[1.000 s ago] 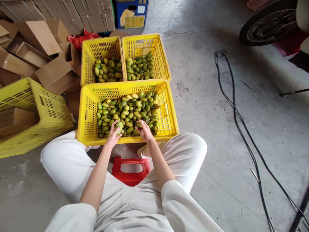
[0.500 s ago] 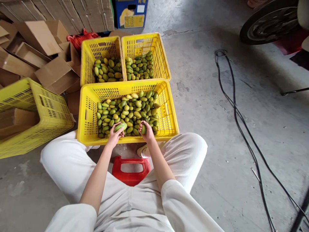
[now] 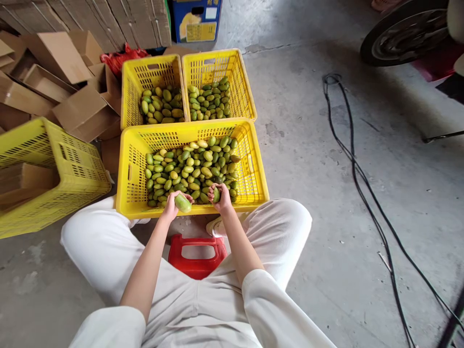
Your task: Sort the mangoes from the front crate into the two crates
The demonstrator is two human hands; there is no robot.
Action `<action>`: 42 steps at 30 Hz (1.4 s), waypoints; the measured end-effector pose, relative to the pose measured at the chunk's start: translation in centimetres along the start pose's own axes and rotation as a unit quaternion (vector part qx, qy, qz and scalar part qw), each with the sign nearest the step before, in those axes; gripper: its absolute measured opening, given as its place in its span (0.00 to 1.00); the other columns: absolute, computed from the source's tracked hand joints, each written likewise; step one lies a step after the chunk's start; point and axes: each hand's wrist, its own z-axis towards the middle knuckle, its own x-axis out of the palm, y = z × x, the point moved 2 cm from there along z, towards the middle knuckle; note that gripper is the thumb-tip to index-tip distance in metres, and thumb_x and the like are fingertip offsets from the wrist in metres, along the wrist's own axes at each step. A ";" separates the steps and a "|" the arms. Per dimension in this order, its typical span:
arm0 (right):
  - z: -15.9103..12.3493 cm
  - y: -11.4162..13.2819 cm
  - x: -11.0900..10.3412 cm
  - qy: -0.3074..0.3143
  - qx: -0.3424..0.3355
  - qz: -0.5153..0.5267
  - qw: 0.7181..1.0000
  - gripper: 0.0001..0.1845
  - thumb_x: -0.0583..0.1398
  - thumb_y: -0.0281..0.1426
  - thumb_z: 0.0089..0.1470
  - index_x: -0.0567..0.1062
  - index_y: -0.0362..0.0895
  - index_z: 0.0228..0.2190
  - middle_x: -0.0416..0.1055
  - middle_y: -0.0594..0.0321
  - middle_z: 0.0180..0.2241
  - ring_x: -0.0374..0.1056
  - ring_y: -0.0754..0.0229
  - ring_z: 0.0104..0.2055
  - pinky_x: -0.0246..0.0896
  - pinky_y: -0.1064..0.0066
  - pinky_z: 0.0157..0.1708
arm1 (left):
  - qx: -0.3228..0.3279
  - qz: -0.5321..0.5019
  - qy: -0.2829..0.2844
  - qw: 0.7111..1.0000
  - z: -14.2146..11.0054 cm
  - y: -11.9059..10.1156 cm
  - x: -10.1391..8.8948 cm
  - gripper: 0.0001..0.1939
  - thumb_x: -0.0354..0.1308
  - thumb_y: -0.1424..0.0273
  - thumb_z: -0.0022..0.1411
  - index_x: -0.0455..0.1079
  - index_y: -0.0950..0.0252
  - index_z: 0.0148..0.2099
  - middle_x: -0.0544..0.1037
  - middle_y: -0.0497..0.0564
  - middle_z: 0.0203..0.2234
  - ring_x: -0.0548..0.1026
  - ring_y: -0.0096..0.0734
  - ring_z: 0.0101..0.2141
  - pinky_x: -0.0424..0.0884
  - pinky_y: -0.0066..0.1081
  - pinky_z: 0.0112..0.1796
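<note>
My left hand (image 3: 170,207) is closed around a pale green mango (image 3: 183,203), its rounded end facing me. A darker green mango (image 3: 216,195) sits in the curled fingers of my right hand (image 3: 224,197). Both hands are over the near rim of a yellow plastic crate (image 3: 125,208), a short way apart. Inside that crate lies a heap of green and yellowish mangoes (image 3: 188,169). Behind it are two more yellow crates, one at the left (image 3: 152,60) and one at the right (image 3: 241,82), each partly filled with similar fruit.
A tilted yellow crate (image 3: 78,166) holding cardboard stands at my left, beside piled cardboard boxes (image 3: 79,108). Between my legs is a red plastic stool (image 3: 195,268). Black cable (image 3: 353,159) runs over the concrete floor at right, near a vehicle wheel (image 3: 402,34).
My left hand has turned the pale green mango, so its end now points down toward me. My right hand has barely moved and keeps its mango.
</note>
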 end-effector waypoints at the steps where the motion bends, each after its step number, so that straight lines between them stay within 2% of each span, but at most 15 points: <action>1: 0.0 0.0 0.1 -0.001 0.002 -0.010 1.000 0.15 0.64 0.39 0.57 0.64 0.49 0.25 0.64 0.68 0.20 0.55 0.65 0.18 0.53 0.75 0.16 | -0.012 -0.008 -0.002 1.000 0.0 -0.1 0.0 0.19 0.66 0.54 0.55 0.64 0.60 0.29 0.79 0.52 0.24 0.82 0.42 0.31 0.78 0.34 0.31; 6: -0.2 -0.5 0.7 -0.027 -0.006 -0.058 0.998 0.12 0.66 0.38 0.52 0.69 0.48 0.25 0.62 0.70 0.16 0.52 0.67 0.15 0.47 0.75 0.14 | -0.051 -0.054 -0.020 0.997 0.0 -0.6 -0.2 0.19 0.68 0.53 0.58 0.64 0.59 0.35 0.75 0.46 0.21 0.81 0.38 0.26 0.77 0.33 0.28; 10: -0.4 -0.8 1.0 -0.060 -0.023 -0.088 0.994 0.12 0.65 0.37 0.49 0.69 0.48 0.22 0.62 0.69 0.14 0.51 0.67 0.13 0.43 0.74 0.12 | -0.047 -0.077 -0.035 0.995 0.0 -1.0 -0.1 0.19 0.63 0.50 0.62 0.65 0.59 0.37 0.75 0.47 0.22 0.78 0.37 0.23 0.73 0.32 0.24; 14: -0.5 -0.8 1.2 -0.092 -0.038 -0.108 0.989 0.13 0.64 0.37 0.49 0.67 0.49 0.20 0.61 0.69 0.13 0.50 0.66 0.12 0.42 0.73 0.12 | -0.050 -0.096 -0.044 0.993 0.2 -1.1 0.4 0.14 0.60 0.55 0.65 0.68 0.61 0.39 0.76 0.50 0.23 0.78 0.38 0.24 0.73 0.32 0.23; 19: -0.8 -0.8 1.5 -0.127 -0.053 -0.126 0.982 0.12 0.62 0.35 0.50 0.67 0.48 0.19 0.60 0.69 0.13 0.50 0.66 0.12 0.41 0.73 0.12 | -0.061 -0.103 -0.041 0.992 0.2 -1.0 0.9 0.13 0.62 0.59 0.66 0.71 0.63 0.45 0.76 0.49 0.25 0.77 0.35 0.24 0.71 0.30 0.24; 22: -0.8 -0.7 1.6 -0.145 -0.059 -0.131 0.979 0.13 0.62 0.35 0.52 0.68 0.48 0.20 0.61 0.69 0.14 0.51 0.67 0.13 0.43 0.73 0.12 | -0.064 -0.111 -0.043 0.991 0.0 -1.3 0.8 0.14 0.62 0.59 0.67 0.72 0.63 0.49 0.76 0.47 0.26 0.74 0.30 0.22 0.66 0.27 0.22; 26: -0.7 -0.7 1.6 -0.163 -0.063 -0.134 0.976 0.13 0.61 0.35 0.53 0.68 0.48 0.20 0.62 0.69 0.14 0.51 0.67 0.13 0.44 0.74 0.13 | -0.056 -0.120 -0.041 0.990 -0.1 -1.5 0.6 0.13 0.57 0.60 0.68 0.72 0.63 0.49 0.76 0.48 0.26 0.70 0.28 0.20 0.58 0.25 0.19; 28: -0.6 -0.7 1.5 -0.169 -0.062 -0.133 0.975 0.12 0.61 0.35 0.54 0.68 0.48 0.20 0.62 0.68 0.14 0.51 0.67 0.13 0.44 0.74 0.13 | -0.051 -0.122 -0.041 0.990 0.0 -1.5 0.5 0.13 0.55 0.61 0.68 0.72 0.63 0.48 0.78 0.50 0.29 0.74 0.31 0.22 0.61 0.27 0.20; 30: -0.5 -0.7 1.5 -0.173 -0.060 -0.131 0.974 0.12 0.60 0.35 0.53 0.68 0.48 0.21 0.62 0.68 0.14 0.51 0.67 0.13 0.45 0.74 0.13 | -0.043 -0.120 -0.047 0.991 0.1 -1.3 0.3 0.13 0.57 0.63 0.66 0.72 0.63 0.50 0.80 0.53 0.32 0.79 0.37 0.28 0.68 0.30 0.24; 33: -0.2 -0.7 1.4 -0.177 -0.058 -0.125 0.975 0.09 0.59 0.33 0.52 0.69 0.48 0.22 0.63 0.68 0.14 0.54 0.66 0.14 0.48 0.73 0.13 | -0.016 -0.109 -0.056 0.992 0.4 -1.0 0.0 0.19 0.62 0.66 0.62 0.70 0.60 0.55 0.83 0.52 0.37 0.84 0.41 0.37 0.78 0.35 0.35; 36: 0.2 -0.6 1.2 -0.180 -0.064 -0.113 0.975 0.03 0.60 0.32 0.49 0.71 0.47 0.25 0.67 0.69 0.17 0.60 0.65 0.17 0.53 0.74 0.16 | 0.011 -0.083 -0.046 0.995 0.5 -0.6 -0.2 0.25 0.70 0.68 0.58 0.69 0.57 0.57 0.83 0.50 0.40 0.84 0.41 0.42 0.80 0.38 0.43; 37: 0.3 -0.5 1.1 -0.181 -0.069 -0.109 0.975 0.02 0.61 0.32 0.48 0.72 0.47 0.27 0.69 0.70 0.19 0.62 0.65 0.18 0.55 0.74 0.17 | 0.016 -0.072 -0.040 0.996 0.5 -0.5 -0.2 0.26 0.73 0.68 0.56 0.70 0.58 0.55 0.82 0.49 0.39 0.84 0.41 0.42 0.80 0.39 0.44; 39: 0.5 -0.4 0.9 -0.177 -0.078 -0.099 0.976 0.05 0.62 0.31 0.46 0.74 0.47 0.30 0.72 0.71 0.22 0.66 0.65 0.21 0.59 0.75 0.20 | 0.024 -0.057 -0.029 0.998 0.4 -0.3 -0.2 0.27 0.77 0.69 0.51 0.69 0.59 0.50 0.81 0.48 0.37 0.84 0.38 0.40 0.80 0.39 0.44; 42: 0.5 -0.5 0.8 -0.156 -0.093 -0.089 0.979 0.11 0.67 0.32 0.43 0.72 0.48 0.31 0.75 0.70 0.26 0.70 0.64 0.25 0.63 0.74 0.24 | 0.034 -0.054 -0.021 0.998 0.1 -0.4 0.0 0.28 0.80 0.71 0.46 0.66 0.60 0.42 0.79 0.44 0.34 0.81 0.30 0.32 0.78 0.35 0.39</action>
